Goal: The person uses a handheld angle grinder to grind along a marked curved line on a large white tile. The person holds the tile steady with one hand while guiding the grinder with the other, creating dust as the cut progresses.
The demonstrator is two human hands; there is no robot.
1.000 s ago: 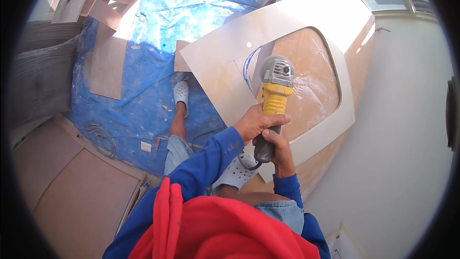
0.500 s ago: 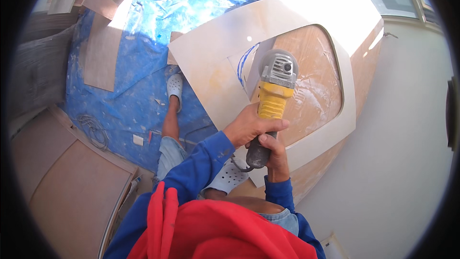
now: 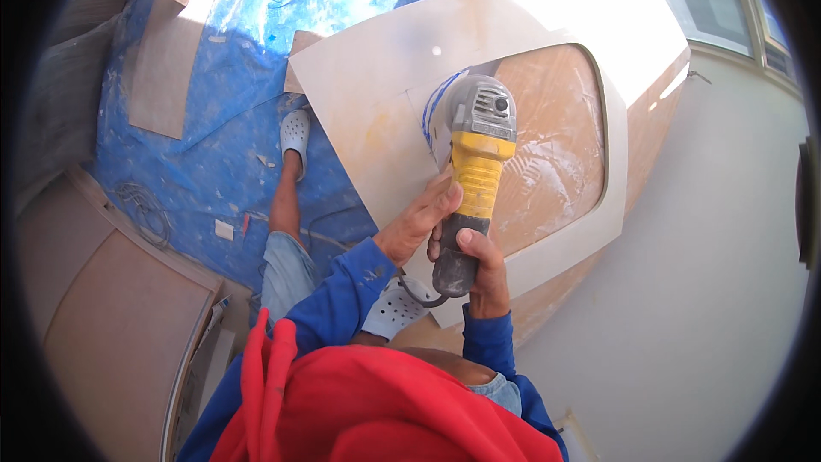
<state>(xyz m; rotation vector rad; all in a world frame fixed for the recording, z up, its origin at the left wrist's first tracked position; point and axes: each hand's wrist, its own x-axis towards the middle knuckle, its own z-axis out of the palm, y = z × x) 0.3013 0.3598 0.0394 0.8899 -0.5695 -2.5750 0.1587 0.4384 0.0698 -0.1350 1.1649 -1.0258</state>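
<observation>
A yellow and grey angle grinder (image 3: 477, 167) with a dark rear handle is held over the cut-out of a pale panel (image 3: 376, 137). My right hand (image 3: 486, 267) wraps round the dark handle, thumb on top. Against the left side of the yellow body, my left hand (image 3: 423, 216) holds it with the thumb along the side; some of its fingers are hidden. The grinder's round head is beside a curved strip with blue marks (image 3: 434, 107) at the opening's left edge. From the handle's end runs a dark cord (image 3: 417, 298).
A blue sheet (image 3: 231, 120) covers the floor, with wood offcuts (image 3: 162, 77) and a cable coil (image 3: 144, 210) on it. At lower left stands a curved wooden panel (image 3: 120, 308). A pale wall (image 3: 701, 222) rises on the right. My light clogs (image 3: 393, 308) are near the panel.
The grinder has shifted slightly left and its head has tilted toward the blue-marked strip. My left thumb has come off the top of the body to its side.
</observation>
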